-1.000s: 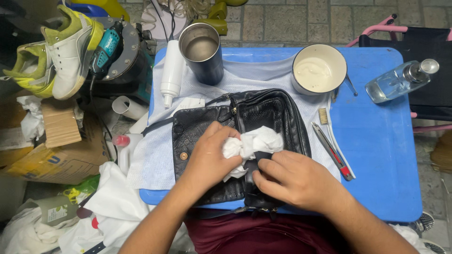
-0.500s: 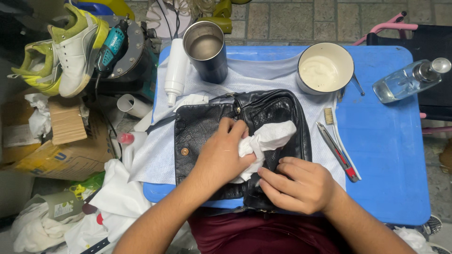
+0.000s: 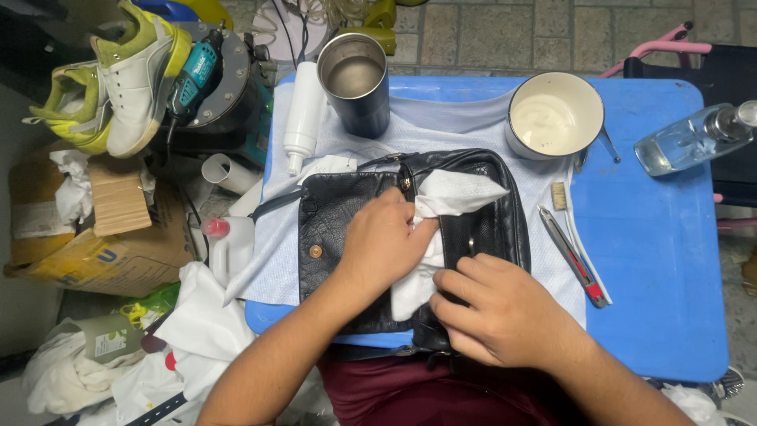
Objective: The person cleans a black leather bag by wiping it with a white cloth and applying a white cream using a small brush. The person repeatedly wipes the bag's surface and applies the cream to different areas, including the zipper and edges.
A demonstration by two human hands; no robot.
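A blue table (image 3: 662,260) stood on a floor of grey stone tiles (image 3: 489,31), and a pale cloth (image 3: 441,126) was spread over its left and middle part. On that cloth lay a black leather bag (image 3: 489,229), flat, with its near end reaching over the table's front edge toward the person's dark red trousers (image 3: 410,394).

The left hand (image 3: 382,244) lay flat on the bag, fingers together, pressing a white rag (image 3: 441,213) against the leather; part of the rag stuck out above and below the hand. The right hand (image 3: 505,312) rested on the bag's near right corner with its fingers curled and bunched, touching the lower end of the rag.

Behind the bag stood a steel cup (image 3: 355,83), and a white bottle (image 3: 303,114) lay just to its left at the table's edge. A white bowl (image 3: 554,114) of pale cream sat at the back right of the cloth. To the right of the bag lay a small brush (image 3: 561,197) and a red and grey cutter (image 3: 573,256). A clear bottle (image 3: 686,140) lay well apart at the far right.

Left of the table the floor was crowded: 2 white and yellow-green shoes (image 3: 118,87), a teal drill (image 3: 193,75), a cardboard box (image 3: 95,252), and heaps of white rags (image 3: 189,339).
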